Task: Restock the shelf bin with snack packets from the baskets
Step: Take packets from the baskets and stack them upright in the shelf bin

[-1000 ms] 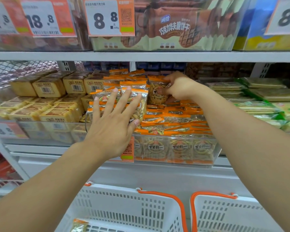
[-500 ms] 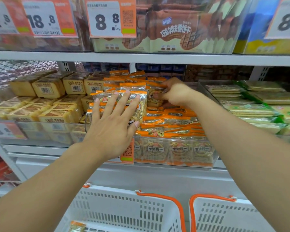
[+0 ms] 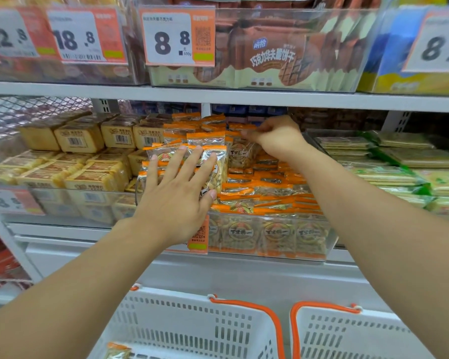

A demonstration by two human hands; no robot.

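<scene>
Over the bin (image 3: 270,255), right hand (image 3: 275,141) still pinches a packet (image 3: 240,156), raised slightly; left hand (image 3: 176,200) stays flat.

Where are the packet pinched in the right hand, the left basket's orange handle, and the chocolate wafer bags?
Packet (image 3: 240,154): head view, on its clear front, below the fingers.
Left basket's orange handle (image 3: 254,307): head view, on the top curve.
Chocolate wafer bags (image 3: 272,58): head view, on the front bag's label.
</scene>
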